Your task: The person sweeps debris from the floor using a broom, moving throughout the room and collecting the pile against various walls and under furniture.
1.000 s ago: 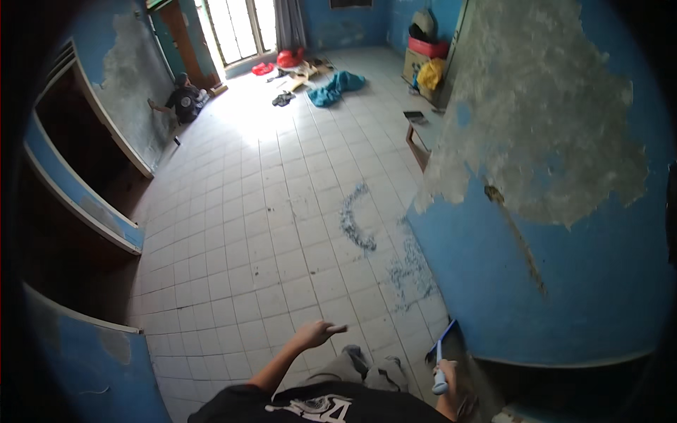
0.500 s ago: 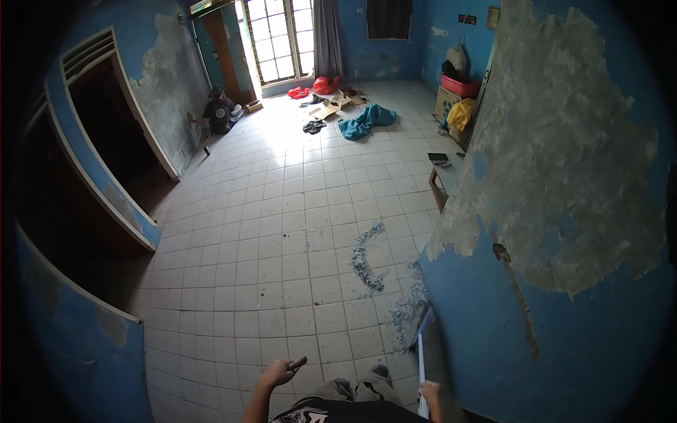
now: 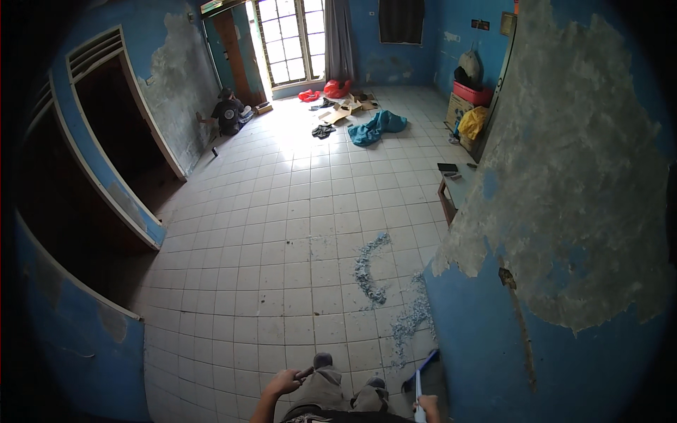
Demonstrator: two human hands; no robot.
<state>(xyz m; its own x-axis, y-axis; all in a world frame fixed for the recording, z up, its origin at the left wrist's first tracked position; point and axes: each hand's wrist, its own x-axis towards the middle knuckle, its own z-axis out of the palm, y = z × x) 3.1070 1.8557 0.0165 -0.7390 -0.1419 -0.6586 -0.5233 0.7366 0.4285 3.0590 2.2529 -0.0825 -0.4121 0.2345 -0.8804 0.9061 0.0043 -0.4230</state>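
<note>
From our left hand (image 3: 284, 383) we can pass ahead over wide open floor (image 3: 211, 261) through the middle of the room. Our right hand (image 3: 428, 407) has less room: the blue wall (image 3: 486, 345) stands just beside the broom (image 3: 419, 388), and scattered chips (image 3: 411, 321) lie ahead of it. Further on, a curved heap (image 3: 363, 271), the table (image 3: 458, 185) on the right and the teal cloth (image 3: 381, 127) obstruct the way.

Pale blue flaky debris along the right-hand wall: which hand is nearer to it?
Right. The right hand, gripping the pale, straight broom handle, is on the near side of the debris; the left hand is farther off, to its left.
</note>
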